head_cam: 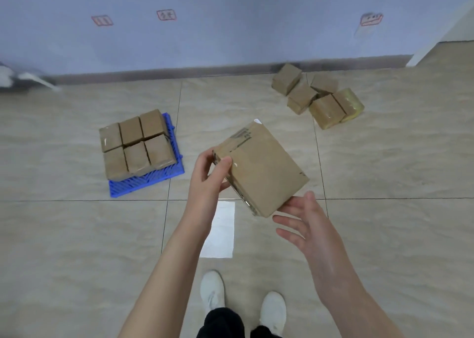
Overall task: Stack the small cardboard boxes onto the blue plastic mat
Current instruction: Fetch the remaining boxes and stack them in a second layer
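**Light:** bright, even, diffuse indoor light; source out of view.
**Colour cast:** wall (230, 37) reads bluish.
**Shadows:** faint, soft-edged, barely marked on the floor (77, 235).
**Glare:**
- White rectangular patch (218, 230) on the tiles, washed out.
- Tape sheen on the held box (261, 168) and on one loose box (351, 102).

**Blur:**
- Red wall labels (166, 15) unreadable.
- Object (25, 79) at upper left edge smeared.

**Distortion:** skirting (179, 72) and tile joints (178, 111) bow with the wide lens.

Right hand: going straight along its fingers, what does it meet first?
The cardboard box gripped by the left hand. The right hand is open, fingers pointing up-left at the box's near lower corner. Whether they touch it or would pass just under is unclear.
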